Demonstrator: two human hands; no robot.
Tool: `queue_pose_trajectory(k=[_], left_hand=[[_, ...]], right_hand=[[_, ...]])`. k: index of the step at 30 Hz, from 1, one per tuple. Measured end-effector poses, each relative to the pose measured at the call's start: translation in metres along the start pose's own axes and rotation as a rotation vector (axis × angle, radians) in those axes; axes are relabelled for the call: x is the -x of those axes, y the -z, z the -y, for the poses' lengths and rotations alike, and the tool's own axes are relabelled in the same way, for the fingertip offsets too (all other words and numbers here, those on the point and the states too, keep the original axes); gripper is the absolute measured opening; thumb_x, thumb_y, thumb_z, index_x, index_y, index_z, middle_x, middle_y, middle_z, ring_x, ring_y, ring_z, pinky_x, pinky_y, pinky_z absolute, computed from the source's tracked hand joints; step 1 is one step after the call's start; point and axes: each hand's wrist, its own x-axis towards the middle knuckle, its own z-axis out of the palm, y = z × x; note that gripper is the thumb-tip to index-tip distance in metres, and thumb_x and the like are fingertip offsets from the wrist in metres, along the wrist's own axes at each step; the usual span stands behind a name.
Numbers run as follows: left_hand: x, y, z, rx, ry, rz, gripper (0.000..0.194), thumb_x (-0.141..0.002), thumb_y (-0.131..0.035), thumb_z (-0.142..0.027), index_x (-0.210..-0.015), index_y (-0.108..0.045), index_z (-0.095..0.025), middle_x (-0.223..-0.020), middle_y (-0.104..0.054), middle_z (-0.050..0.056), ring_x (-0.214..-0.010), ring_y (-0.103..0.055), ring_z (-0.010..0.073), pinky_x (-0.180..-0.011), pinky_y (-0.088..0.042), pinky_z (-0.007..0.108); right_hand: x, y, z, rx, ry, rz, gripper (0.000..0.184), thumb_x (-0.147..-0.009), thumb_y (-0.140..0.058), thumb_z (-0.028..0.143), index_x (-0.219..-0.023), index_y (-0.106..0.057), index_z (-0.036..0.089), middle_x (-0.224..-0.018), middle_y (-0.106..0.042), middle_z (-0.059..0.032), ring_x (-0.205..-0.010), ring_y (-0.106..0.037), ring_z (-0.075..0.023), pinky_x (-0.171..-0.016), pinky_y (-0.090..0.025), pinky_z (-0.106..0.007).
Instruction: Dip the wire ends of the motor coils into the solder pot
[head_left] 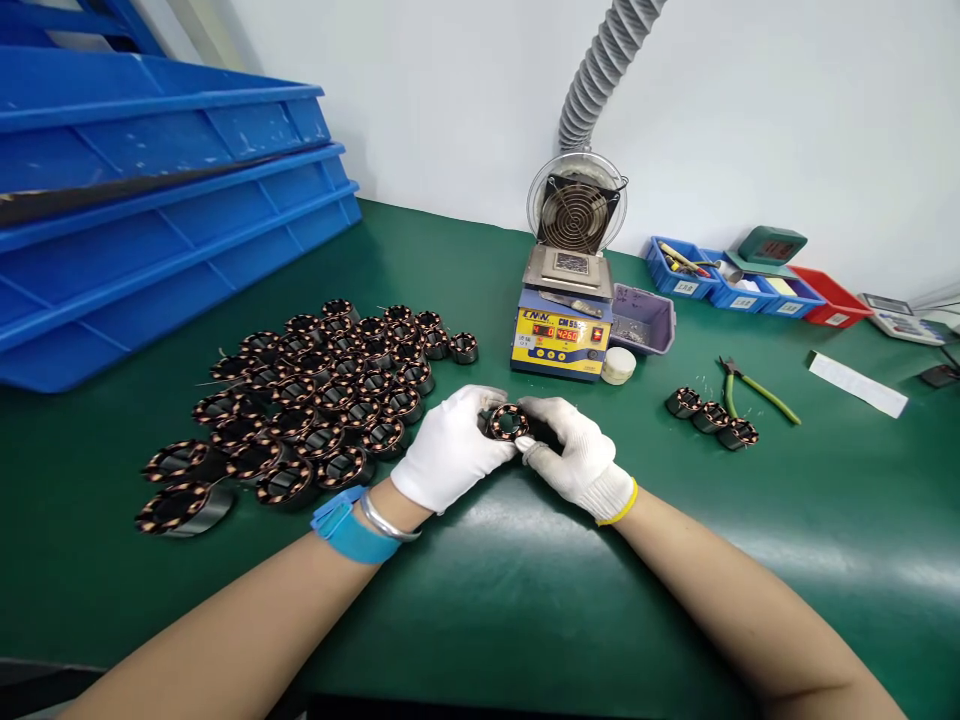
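Observation:
Between my two gloved hands is a motor stator (pixel 508 422), a black ring with copper windings, its round opening turned up toward me. My left hand (pixel 454 440), in a white glove, closes on its left side. On the opposite side my right hand (pixel 574 452), in a knitted glove with a yellow cuff edge, grips it with thumb and fingers. To the left lies a large group of similar stators (pixel 330 395), some with thin wire ends sticking out. Three more stators (pixel 709 417) stand in a row at the right, beside green-handled cutters (pixel 757 390).
Behind my hands stands a solder pot (pixel 562 335) with a lit display, a fan (pixel 576 215) and a grey duct (pixel 607 75). A purple bin (pixel 645 320) and round white tin (pixel 618 366) adjoin it. Stacked blue crates (pixel 172 210) border the left; small blue bins (pixel 739 293) line the wall.

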Motion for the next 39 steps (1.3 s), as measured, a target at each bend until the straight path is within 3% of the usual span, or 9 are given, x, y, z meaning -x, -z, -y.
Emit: queue_pose_trajectory(k=[6, 9, 13, 18, 23, 27, 30, 35, 39], left_hand=[[-0.001, 0.002, 0.0, -0.01, -0.004, 0.012, 0.043, -0.065, -0.073, -0.044, -0.097, -0.063, -0.018, -0.097, -0.068, 0.006, -0.09, -0.065, 0.0227, -0.082, -0.052, 0.032], [-0.001, 0.004, -0.001, 0.009, 0.012, 0.024, 0.047, -0.063, -0.074, -0.051, -0.096, -0.063, -0.018, -0.095, -0.068, 0.005, -0.089, -0.065, 0.0222, -0.078, -0.052, 0.031], [-0.002, 0.003, 0.0, -0.05, -0.019, 0.037, 0.043, -0.067, -0.071, -0.046, -0.098, -0.063, -0.017, -0.099, -0.068, 0.007, -0.092, -0.065, 0.0238, -0.081, -0.051, 0.033], [-0.002, 0.001, 0.003, -0.057, -0.045, 0.078, 0.042, -0.067, -0.07, -0.049, -0.094, -0.063, -0.017, -0.099, -0.067, 0.008, -0.091, -0.065, 0.0247, -0.08, -0.051, 0.033], [0.001, 0.001, -0.001, 0.016, -0.023, 0.065, 0.041, -0.067, -0.07, -0.049, -0.092, -0.063, -0.018, -0.094, -0.068, 0.006, -0.088, -0.065, 0.0227, -0.078, -0.05, 0.031], [0.001, 0.001, -0.006, 0.055, 0.06, 0.024, 0.04, -0.065, -0.071, -0.05, -0.089, -0.065, -0.019, -0.09, -0.069, 0.005, -0.083, -0.066, 0.0219, -0.075, -0.051, 0.03], [-0.001, 0.004, -0.005, 0.098, 0.141, -0.047, 0.045, -0.063, -0.072, -0.054, -0.091, -0.065, -0.02, -0.088, -0.071, 0.003, -0.08, -0.067, 0.0207, -0.073, -0.052, 0.03], [-0.002, 0.006, -0.001, 0.065, 0.046, -0.078, 0.045, -0.064, -0.073, -0.051, -0.095, -0.065, -0.019, -0.093, -0.07, 0.004, -0.085, -0.067, 0.0213, -0.077, -0.052, 0.03], [0.001, 0.004, -0.001, 0.033, -0.085, -0.035, 0.043, -0.066, -0.071, -0.05, -0.095, -0.064, -0.019, -0.097, -0.069, 0.005, -0.09, -0.065, 0.0219, -0.08, -0.051, 0.03]], right_hand=[[-0.004, -0.001, -0.012, 0.003, 0.061, 0.011, 0.036, -0.087, -0.047, 0.02, -0.121, -0.058, 0.022, -0.116, -0.064, -0.0039, -0.106, -0.06, -0.018, -0.096, -0.048, -0.034], [-0.006, -0.002, -0.018, -0.093, -0.033, -0.023, 0.031, -0.088, -0.044, 0.018, -0.112, -0.063, 0.021, -0.111, -0.067, -0.0031, -0.102, -0.062, -0.0162, -0.094, -0.05, -0.032], [-0.005, -0.002, -0.015, -0.135, -0.139, 0.003, 0.033, -0.085, -0.052, 0.025, -0.117, -0.061, 0.022, -0.113, -0.066, -0.0024, -0.1, -0.064, -0.0168, -0.09, -0.052, -0.031], [-0.001, 0.001, 0.001, 0.214, -0.101, 0.041, 0.034, -0.084, -0.05, 0.022, -0.115, -0.062, 0.027, -0.112, -0.067, 0.0006, -0.102, -0.062, -0.0188, -0.089, -0.049, -0.032], [-0.002, 0.012, 0.009, 0.653, 0.021, 0.194, 0.037, -0.088, -0.043, 0.028, -0.122, -0.058, 0.023, -0.104, -0.067, -0.0057, -0.086, -0.063, -0.0232, -0.072, -0.046, -0.034], [-0.004, 0.021, 0.004, 0.783, 0.054, 0.256, 0.04, -0.09, -0.041, 0.033, -0.125, -0.056, 0.022, -0.101, -0.066, -0.0089, -0.083, -0.062, -0.0252, -0.067, -0.044, -0.035], [-0.005, 0.021, -0.006, 0.644, -0.109, 0.15, 0.035, -0.088, -0.044, 0.031, -0.119, -0.06, 0.024, -0.106, -0.066, -0.0083, -0.091, -0.062, -0.0251, -0.072, -0.045, -0.035], [-0.008, 0.009, -0.006, -0.153, -0.26, 0.061, 0.033, -0.09, -0.045, 0.038, -0.115, -0.06, 0.021, -0.105, -0.067, -0.004, -0.092, -0.062, -0.0177, -0.079, -0.048, -0.03], [-0.012, 0.004, -0.005, -0.244, -0.297, 0.045, 0.023, -0.087, -0.049, 0.036, -0.091, -0.063, 0.018, -0.083, -0.066, -0.0025, -0.078, -0.061, -0.016, -0.072, -0.049, -0.029]])
